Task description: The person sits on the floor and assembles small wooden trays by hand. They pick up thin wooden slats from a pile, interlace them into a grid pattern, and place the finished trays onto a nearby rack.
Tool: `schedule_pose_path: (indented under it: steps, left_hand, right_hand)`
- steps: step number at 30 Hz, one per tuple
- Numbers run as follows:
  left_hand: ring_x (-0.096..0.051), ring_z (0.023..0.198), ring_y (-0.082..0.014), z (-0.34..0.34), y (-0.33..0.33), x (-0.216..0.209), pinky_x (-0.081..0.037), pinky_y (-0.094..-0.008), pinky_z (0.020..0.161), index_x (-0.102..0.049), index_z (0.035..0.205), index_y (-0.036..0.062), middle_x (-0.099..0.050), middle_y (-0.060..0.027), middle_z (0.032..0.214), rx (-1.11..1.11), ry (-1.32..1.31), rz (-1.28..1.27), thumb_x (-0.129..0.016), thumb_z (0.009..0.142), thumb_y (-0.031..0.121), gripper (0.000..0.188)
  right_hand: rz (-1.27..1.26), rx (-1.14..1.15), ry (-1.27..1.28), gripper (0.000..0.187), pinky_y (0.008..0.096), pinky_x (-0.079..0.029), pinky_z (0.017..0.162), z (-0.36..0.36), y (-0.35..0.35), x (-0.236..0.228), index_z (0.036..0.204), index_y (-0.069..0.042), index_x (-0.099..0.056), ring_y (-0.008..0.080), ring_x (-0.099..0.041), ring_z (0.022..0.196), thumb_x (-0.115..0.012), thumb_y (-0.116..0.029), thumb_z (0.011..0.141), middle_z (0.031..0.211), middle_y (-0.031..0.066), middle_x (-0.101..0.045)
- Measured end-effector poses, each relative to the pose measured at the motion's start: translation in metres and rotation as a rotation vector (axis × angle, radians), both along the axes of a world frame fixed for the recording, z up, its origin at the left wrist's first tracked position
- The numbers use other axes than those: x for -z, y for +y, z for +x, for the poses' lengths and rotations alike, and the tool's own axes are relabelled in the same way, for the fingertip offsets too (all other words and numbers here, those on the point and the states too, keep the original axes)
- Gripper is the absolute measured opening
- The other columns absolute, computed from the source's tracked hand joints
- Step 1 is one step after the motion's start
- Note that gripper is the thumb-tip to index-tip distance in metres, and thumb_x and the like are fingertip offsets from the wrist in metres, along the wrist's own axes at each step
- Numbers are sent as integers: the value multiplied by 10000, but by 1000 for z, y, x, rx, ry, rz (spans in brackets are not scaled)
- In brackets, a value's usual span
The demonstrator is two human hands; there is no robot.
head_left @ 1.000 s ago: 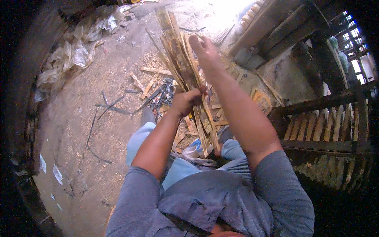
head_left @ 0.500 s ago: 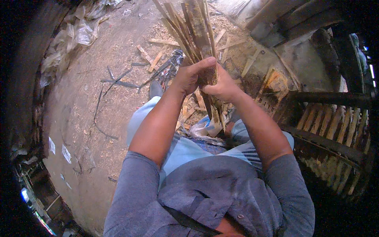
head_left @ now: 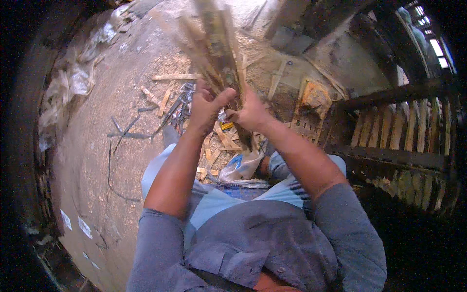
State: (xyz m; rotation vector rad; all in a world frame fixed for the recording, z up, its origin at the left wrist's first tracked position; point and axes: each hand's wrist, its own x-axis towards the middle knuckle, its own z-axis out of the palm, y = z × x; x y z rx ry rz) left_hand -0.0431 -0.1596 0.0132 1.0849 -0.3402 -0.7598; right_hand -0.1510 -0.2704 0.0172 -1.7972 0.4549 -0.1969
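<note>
Both of my hands are around a bundle of thin wooden strips (head_left: pixel 219 48), held upright in front of me above my knees. The strips fan apart at the top, where motion smears them, and some dark, weathered pieces are among them. My left hand (head_left: pixel 206 109) grips the bundle's left side, its thumb lying across the front. From the right, my right hand (head_left: pixel 252 113) closes on the same strips just below the fan, with some fingers hidden behind the wood. The lower ends of the strips point down toward a white plastic bag (head_left: pixel 238 168) between my legs.
Wood offcuts (head_left: pixel 175 77) and shavings litter the ground ahead. Dark straps (head_left: pixel 129 134) lie at left, with crumpled plastic sheeting (head_left: pixel 80 80) farther out. At right are a rusty perforated metal piece (head_left: pixel 311 100) and a slatted wooden rack (head_left: pixel 399 129).
The bundle and both hands have shifted left and a little lower in the picture. The strips' upper ends are now blurred and spread wider. The surroundings have also shifted as the view turned.
</note>
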Motion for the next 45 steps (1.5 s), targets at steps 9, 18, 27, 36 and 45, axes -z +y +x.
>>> schedule_pose_path:
  steps: [9, 18, 27, 36, 45]
  left_hand:
    - [-644, 933, -208, -64, -138, -52, -514, -359, 819, -627, 1122, -10, -682, -96, 1028, 299, -278, -86, -736, 828, 182, 368]
    - [-606, 1087, -254, -194, -274, 12, -463, -400, 954, -617, 1183, 54, -659, -120, 1140, 857, -788, -31, -794, 776, 304, 509]
    - [-522, 1235, -209, -272, -300, 105, -393, -370, 1070, -367, 1434, 108, -560, -84, 1334, 1226, -251, -27, -867, 651, 120, 930]
    - [-528, 1227, -208, -289, -309, 115, -413, -353, 1043, -416, 1385, 63, -539, -83, 1349, 1186, -516, 185, -896, 652, 208, 887]
    - [-636, 1007, -243, -286, -287, 83, -463, -339, 958, -617, 1181, 73, -673, -100, 1119, 936, -660, 339, -787, 786, 356, 515]
  right_hand:
    - [-115, -1, -103, 793, 377, -456, 983, -108, -139, -18, 1359, -66, -411, 231, -589, 1091, -822, -169, 689, 1164, 116, -620]
    - [-101, 303, 176, 252, 314, -534, 815, -281, -233, 82, 984, -70, -618, 211, -615, 869, -644, -308, 907, 1008, 60, -630]
    - [724, 644, -306, 573, 409, -424, 1062, -353, -231, 251, 1418, -97, -395, 282, -528, 1218, -611, -256, 912, 1418, 120, -471]
    - [781, 653, -491, 567, 394, -470, 1000, -339, -221, 163, 1348, -73, -464, 232, -565, 1141, -666, -305, 871, 1281, 89, -566]
    - [-119, 569, -220, 560, 408, -420, 1006, -323, -220, 198, 1328, -73, -450, 266, -531, 1135, -572, -398, 888, 1241, 101, -542]
